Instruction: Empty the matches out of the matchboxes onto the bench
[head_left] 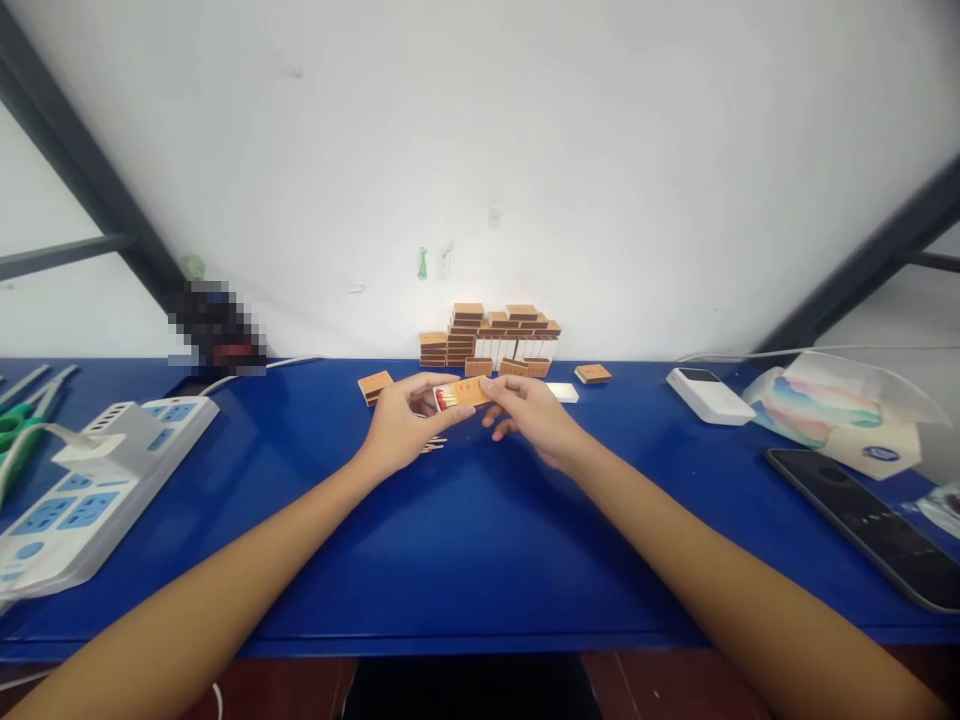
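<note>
Matchbox (472,391) is held above the middle of the blue surface (480,560), closer to its far edge than to its near edge. It is gripped by both hands: at the left end, the thumb and fingers of the left hand (397,425) are clamped on it, and the right end is pinched by the right hand (534,412), whose lower fingers are curled loosely. Its left end is open and red match heads (442,400) are shown, so the closing of this box can be judged as not yet done. Below the left hand, some loose matches (433,444) are left outside on the surface. At the far edge, many boxes are already piled in a stack (466,340) against the wall. Apart from it, one box (592,373) is placed to the right and small boxes (375,386) to the left; whether these are filled cannot be told
</note>
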